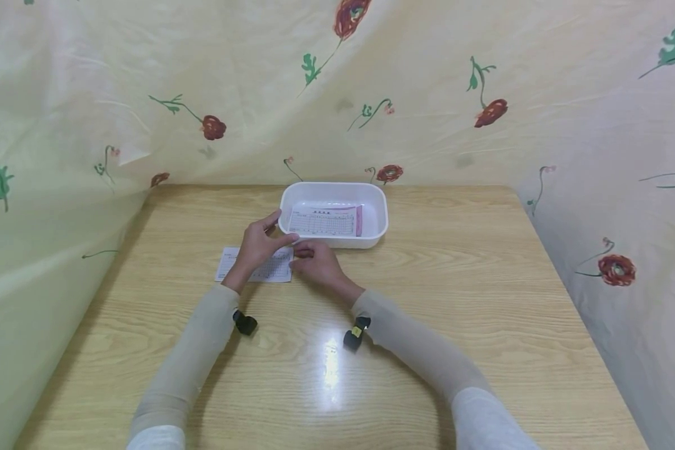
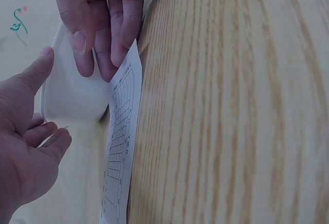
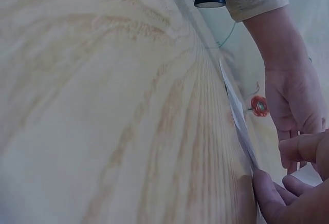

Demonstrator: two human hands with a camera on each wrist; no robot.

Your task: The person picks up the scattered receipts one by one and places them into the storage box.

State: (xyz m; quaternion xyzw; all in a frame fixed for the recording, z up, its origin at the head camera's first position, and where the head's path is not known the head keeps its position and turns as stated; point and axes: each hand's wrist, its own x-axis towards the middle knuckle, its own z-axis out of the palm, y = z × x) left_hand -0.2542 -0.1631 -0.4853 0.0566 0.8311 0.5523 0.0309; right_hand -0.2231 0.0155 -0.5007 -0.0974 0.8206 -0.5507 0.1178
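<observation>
Printed white paper slip (image 1: 255, 265) with a ruled grid lies flat on the light wooden table (image 1: 427, 300), just near and left of a white rectangular plastic tray (image 1: 378, 215) that holds a pink-edged printed form (image 1: 326, 220). In the head view the left hand (image 1: 259, 245) rests over the slip, fingers loosely spread, while the right hand (image 1: 315, 261) touches the slip's right edge.

From the left wrist, the right hand's fingertips (image 2: 115, 62) press the slip's (image 2: 121, 147) corner; the left hand (image 2: 25, 131) hovers relaxed, holding nothing.

From the right wrist, the right hand's fingers (image 3: 272, 198) curl at the slip's (image 3: 237, 116) edge; whether they pinch it, I cannot tell.
</observation>
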